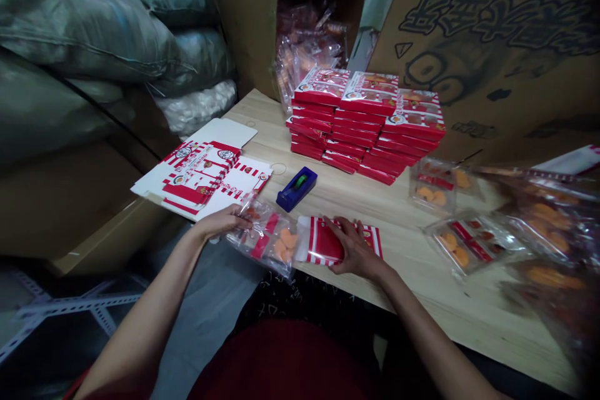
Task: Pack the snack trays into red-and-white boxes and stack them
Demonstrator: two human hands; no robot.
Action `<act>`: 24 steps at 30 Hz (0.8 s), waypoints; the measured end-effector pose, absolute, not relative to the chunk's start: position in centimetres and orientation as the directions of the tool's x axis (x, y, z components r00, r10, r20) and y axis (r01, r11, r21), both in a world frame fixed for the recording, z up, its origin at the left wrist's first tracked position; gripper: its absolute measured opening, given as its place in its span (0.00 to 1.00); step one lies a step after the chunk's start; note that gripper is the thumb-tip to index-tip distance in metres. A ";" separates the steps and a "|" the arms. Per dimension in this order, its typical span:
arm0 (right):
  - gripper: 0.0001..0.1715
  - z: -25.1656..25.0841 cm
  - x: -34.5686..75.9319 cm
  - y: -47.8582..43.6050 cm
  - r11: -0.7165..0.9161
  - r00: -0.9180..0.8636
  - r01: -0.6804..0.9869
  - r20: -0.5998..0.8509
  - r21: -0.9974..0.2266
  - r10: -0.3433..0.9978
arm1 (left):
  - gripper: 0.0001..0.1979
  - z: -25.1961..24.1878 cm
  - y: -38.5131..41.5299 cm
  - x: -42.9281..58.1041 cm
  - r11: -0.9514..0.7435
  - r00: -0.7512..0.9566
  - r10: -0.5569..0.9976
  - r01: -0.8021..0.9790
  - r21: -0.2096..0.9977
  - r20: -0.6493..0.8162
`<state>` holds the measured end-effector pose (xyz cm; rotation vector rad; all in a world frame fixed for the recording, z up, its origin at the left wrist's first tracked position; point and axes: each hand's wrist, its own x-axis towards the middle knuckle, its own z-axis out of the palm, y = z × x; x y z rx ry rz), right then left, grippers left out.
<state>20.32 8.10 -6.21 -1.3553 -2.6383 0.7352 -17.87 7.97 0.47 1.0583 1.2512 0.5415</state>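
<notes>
My left hand [227, 221] pinches the left end of a clear plastic packet [265, 237] with orange pieces and a red band inside. The packet's right end is at the near end of a red and white striped box [323, 241], beside its white flap; I cannot tell if it has entered. Over that box, which lies flat at the table's front edge, my right hand [355, 246] rests with its fingers spread across the top. Just beyond them sits a blue tape dispenser [297, 189] with a green roll.
Flat printed cartons [206, 175] lie at the table's left. Stacked red boxes [365, 122] stand at the back, before a large cardboard box [248, 19] full of packets. More plastic packets [473, 242] lie on the right. Big sacks [84, 19] are piled left.
</notes>
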 end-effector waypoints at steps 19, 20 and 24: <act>0.72 -7.7 20.6 7.2 0.522 -0.600 0.722 -0.034 -0.455 0.800 | 0.19 -5.5 6.4 -13.2 0.316 -0.140 0.935 -0.095 0.944 -0.327; 0.71 -7.8 20.6 7.1 0.522 -0.595 0.724 -0.026 -0.451 0.803 | 0.20 -5.6 6.2 -12.9 0.323 -0.151 0.929 -0.114 0.940 -0.338; 0.71 -7.6 20.6 6.7 0.521 -0.591 0.727 -0.020 -0.447 0.807 | 0.21 -6.1 5.8 -12.7 0.345 -0.200 0.904 -0.178 0.921 -0.378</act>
